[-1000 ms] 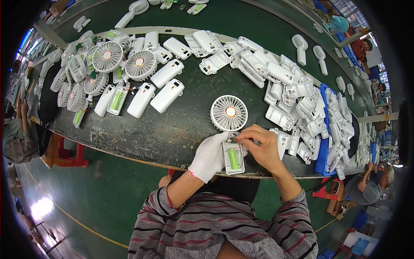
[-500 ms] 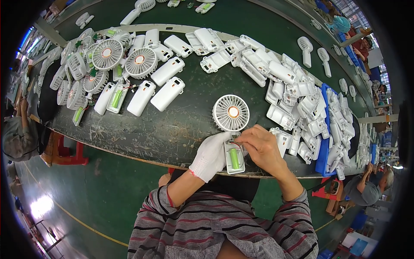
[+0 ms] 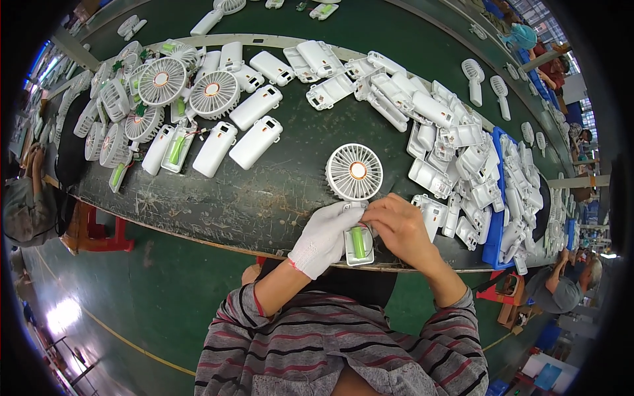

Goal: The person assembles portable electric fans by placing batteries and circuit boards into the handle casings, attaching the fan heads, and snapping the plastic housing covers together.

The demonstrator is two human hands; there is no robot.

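Observation:
A white handheld fan lies in front of me at the table's near edge, its round grille [image 3: 354, 171] pointing away from me. Its handle is an uncovered white shell [image 3: 351, 258] with a green cylindrical battery [image 3: 358, 243] inside and thin wires alongside. My left hand [image 3: 319, 237], in a white knitted glove, grips the handle's left side with the thumb across its top. Bare, my right hand [image 3: 403, 230] closes thumb and fingertips in a pinch at the handle's upper end, by the wires. The fingers cover what they pinch.
Several assembled fan heads and open handles [image 3: 214, 94] are heaped at the left. White handle shells [image 3: 256, 143] lie mid-left; a larger pile [image 3: 432, 109] is at the right beside a full blue bin [image 3: 495, 241]. Beyond runs a green conveyor belt [image 3: 396, 33] carrying fans.
My left thumb has moved in over the top of the handle, toward the right fingertips, covering the wire area seen before. The fan stays in place. Fans on the belt have shifted slightly right.

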